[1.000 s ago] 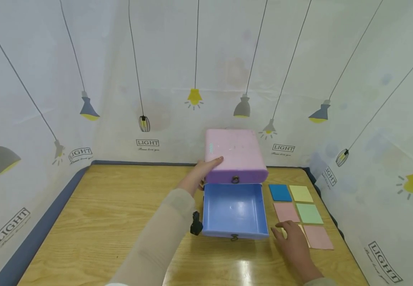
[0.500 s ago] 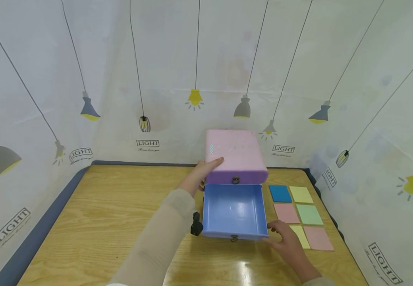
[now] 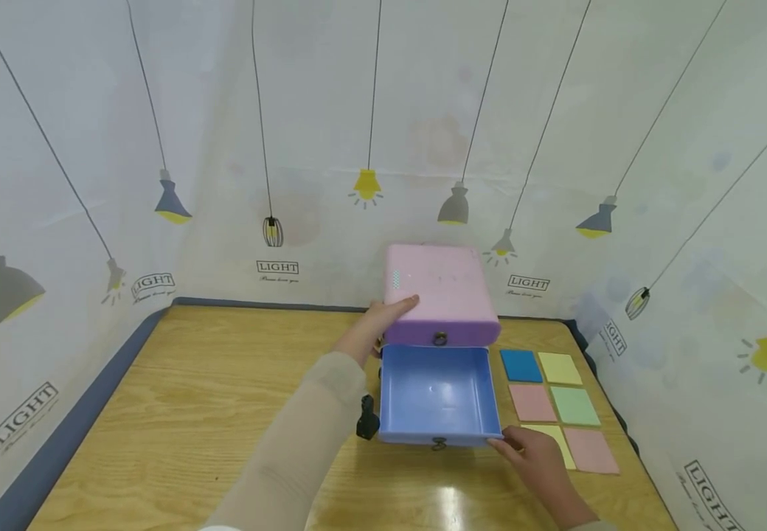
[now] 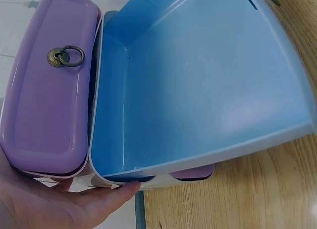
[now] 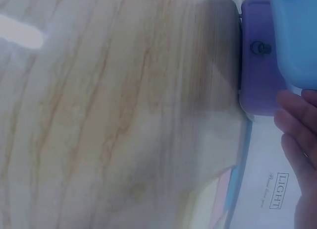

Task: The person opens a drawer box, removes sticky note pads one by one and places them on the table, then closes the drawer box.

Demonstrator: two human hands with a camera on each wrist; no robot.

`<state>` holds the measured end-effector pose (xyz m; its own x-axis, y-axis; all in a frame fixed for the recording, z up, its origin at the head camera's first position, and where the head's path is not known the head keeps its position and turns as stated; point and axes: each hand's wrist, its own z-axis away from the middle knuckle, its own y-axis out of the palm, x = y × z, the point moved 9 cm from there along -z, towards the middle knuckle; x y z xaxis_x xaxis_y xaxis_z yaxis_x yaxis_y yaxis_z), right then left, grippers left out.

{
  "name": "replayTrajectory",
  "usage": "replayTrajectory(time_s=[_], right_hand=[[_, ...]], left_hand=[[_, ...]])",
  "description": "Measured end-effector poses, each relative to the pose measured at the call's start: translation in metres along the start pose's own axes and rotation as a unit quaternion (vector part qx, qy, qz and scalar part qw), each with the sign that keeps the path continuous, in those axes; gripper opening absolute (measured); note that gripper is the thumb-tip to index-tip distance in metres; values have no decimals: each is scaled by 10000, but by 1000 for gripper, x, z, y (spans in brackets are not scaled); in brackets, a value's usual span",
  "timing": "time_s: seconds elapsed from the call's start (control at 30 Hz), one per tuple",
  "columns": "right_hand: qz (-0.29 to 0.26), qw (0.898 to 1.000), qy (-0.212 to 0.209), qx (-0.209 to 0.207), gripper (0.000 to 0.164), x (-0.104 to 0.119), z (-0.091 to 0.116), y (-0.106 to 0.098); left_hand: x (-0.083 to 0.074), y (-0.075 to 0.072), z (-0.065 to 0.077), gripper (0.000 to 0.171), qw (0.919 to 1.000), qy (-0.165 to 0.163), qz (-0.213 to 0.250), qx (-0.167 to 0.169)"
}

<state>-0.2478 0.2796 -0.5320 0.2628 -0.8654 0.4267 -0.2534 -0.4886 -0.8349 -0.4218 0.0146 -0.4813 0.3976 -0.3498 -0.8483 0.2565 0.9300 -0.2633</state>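
A small drawer cabinet with a pink top (image 3: 439, 284) stands at the back of the table; its upper purple drawer (image 4: 54, 100) is closed. Below that, the blue drawer (image 3: 433, 391) is pulled far out, with nothing inside. My left hand (image 3: 378, 321) holds the cabinet's left side, thumb over the top edge and fingers along the side wall, close to the blue drawer in the left wrist view. At the blue drawer's front right corner, my right hand (image 3: 535, 456) pinches the edge, thumb at the front face. A lower purple drawer (image 5: 260, 85) shows beneath it in the right wrist view.
Right of the cabinet lie flat square note pads in two columns: a blue pad (image 3: 521, 366), a green pad (image 3: 576, 405), a pink pad (image 3: 592, 450) and several others. A black device (image 3: 367, 417) sits by my left wrist. Printed cloth walls (image 3: 317, 147) surround the wooden table (image 3: 191, 405).
My right hand has moved left from over the nearest yellow pad to the blue drawer's front corner and taken hold of it. The left hand stays put; the head view has shifted slightly.
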Motion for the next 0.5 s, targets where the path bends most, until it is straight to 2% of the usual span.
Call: replayTrajectory(time_s=[0.23, 0.4, 0.5], right_hand=[[-132, 9986, -253, -444, 33, 5, -22, -2], [-134, 9982, 126, -571, 33, 0, -36, 1], [-38, 9982, 313, -510, 34, -3, -44, 3]], left_hand=[[1, 0, -3, 126, 9999, -118, 88, 26], [2, 1, -3, 124, 9998, -131, -129, 60], [2, 1, -4, 124, 9998, -112, -148, 55]])
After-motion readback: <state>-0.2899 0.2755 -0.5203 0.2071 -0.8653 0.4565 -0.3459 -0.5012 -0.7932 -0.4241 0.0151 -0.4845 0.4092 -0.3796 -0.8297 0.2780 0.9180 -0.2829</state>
